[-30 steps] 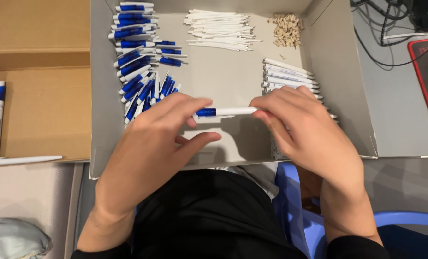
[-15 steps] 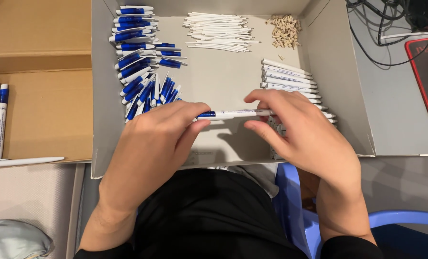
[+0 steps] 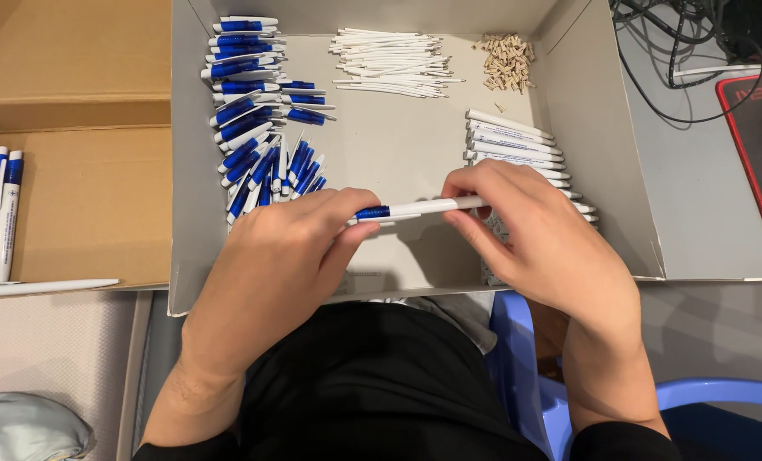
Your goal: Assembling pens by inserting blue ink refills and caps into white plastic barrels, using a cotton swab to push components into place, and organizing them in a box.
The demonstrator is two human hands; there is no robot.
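1. We noted a shallow grey cardboard tray (image 3: 607,171) holding sorted pen parts.
2. Left hand (image 3: 274,256) pinched the blue end of a blue-and-white pen (image 3: 419,207), fingers pressed together.
3. Right hand (image 3: 539,235) gripped its white barrel, fingertips closed round it.
4. The pen lay level above the tray floor, between a heap of blue grip pieces (image 3: 257,128) and stacked white barrels (image 3: 518,145).
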